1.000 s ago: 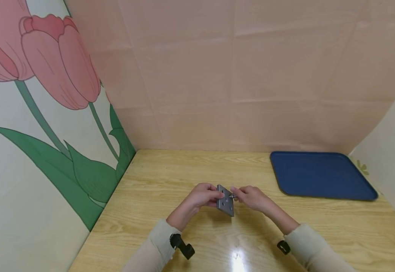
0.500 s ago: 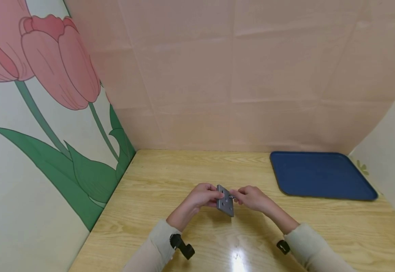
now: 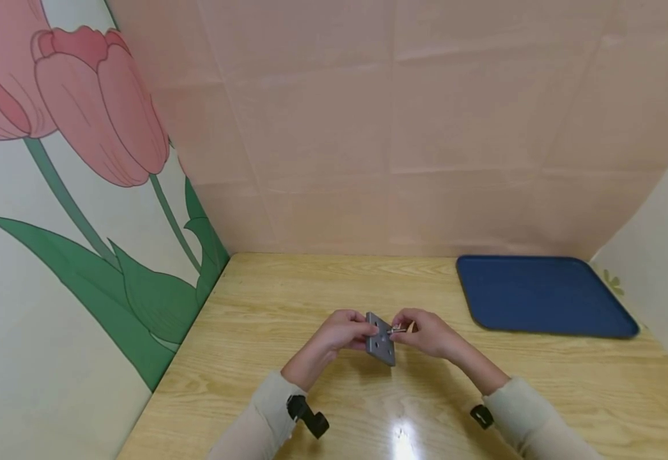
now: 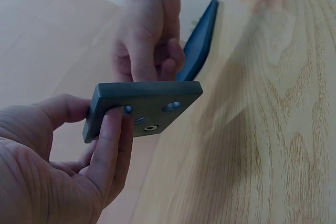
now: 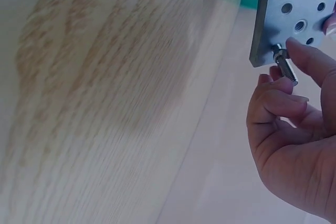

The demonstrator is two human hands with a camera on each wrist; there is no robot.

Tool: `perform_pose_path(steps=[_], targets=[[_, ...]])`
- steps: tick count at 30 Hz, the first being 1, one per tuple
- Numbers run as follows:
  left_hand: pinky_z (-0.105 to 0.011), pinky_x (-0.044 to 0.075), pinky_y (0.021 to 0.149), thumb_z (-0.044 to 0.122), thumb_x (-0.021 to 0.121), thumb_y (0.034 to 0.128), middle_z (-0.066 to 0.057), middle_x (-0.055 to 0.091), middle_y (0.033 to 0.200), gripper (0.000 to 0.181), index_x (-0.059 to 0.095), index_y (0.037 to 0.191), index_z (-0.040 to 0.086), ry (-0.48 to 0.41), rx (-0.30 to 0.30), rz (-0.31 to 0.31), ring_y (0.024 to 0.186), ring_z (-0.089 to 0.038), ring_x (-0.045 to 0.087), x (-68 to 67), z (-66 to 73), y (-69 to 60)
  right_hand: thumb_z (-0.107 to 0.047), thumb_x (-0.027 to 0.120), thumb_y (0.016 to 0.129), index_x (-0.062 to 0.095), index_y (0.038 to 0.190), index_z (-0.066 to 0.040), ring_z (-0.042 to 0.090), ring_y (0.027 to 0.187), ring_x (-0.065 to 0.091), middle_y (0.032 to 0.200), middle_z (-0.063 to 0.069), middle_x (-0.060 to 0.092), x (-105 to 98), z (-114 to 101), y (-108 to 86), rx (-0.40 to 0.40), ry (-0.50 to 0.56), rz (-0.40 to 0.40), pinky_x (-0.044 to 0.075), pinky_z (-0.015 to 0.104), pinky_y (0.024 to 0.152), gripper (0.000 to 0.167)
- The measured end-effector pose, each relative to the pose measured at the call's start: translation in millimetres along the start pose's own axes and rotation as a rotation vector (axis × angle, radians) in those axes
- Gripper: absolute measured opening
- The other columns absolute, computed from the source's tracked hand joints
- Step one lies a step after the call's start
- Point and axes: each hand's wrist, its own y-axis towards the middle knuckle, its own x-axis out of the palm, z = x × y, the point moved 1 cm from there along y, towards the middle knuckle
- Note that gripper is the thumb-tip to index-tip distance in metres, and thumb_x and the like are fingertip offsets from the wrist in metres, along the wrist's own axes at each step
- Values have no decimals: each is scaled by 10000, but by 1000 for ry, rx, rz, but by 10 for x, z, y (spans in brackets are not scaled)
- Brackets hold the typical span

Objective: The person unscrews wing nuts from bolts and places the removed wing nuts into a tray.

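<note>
A grey metal plate (image 3: 381,350) with several round holes stands tilted in the air above the table. My left hand (image 3: 341,331) grips it by its left edge, thumb on one face and fingers on the other, as the left wrist view also shows. A short silver bolt (image 5: 286,69) sticks out of a corner hole on the plate's right-facing side, with a wider collar close to the plate. My right hand (image 5: 294,135) has thumb and curled fingers around this bolt, the thumb tip near its base. In the left wrist view, the plate hides the bolt's outer part and my right fingertips.
A blue tray (image 3: 546,295) lies at the back right of the wooden table (image 3: 288,281). Behind the table rises a pinkish covering (image 3: 391,128). A tulip-printed panel (image 3: 110,204) stands on the left, a white one on the right. Black straps sit at both cuffs.
My right fingers have shifted around the bolt and spread apart, so more of the bolt shows. The left hand and the plate have stayed almost still.
</note>
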Motion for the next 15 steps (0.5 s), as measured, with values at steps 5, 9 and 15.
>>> perform_pose_path(steps=[5,9,15], targets=[[-320,621,700,111,769,871,-113,741,905,209,669,997,-22,9,4,10,792,-176,723,9,10,-4,-126,769,895,671,996,-117,154,659,498,901,12,602,-14,-11,1,-55,11,15,420,259,549,141],[-318,621,695,107,768,869,-113,742,897,202,668,990,-21,4,2,9,782,-173,722,13,14,-5,-80,770,883,676,1001,-110,159,655,496,912,16,602,-14,-13,-6,-78,0,23,416,256,551,154],[-308,619,691,103,764,872,-118,742,897,206,666,999,-26,-1,-3,2,778,-171,722,17,15,6,-154,723,941,690,1002,-123,146,683,505,910,3,610,-17,-18,0,-64,-4,35,431,264,577,76]])
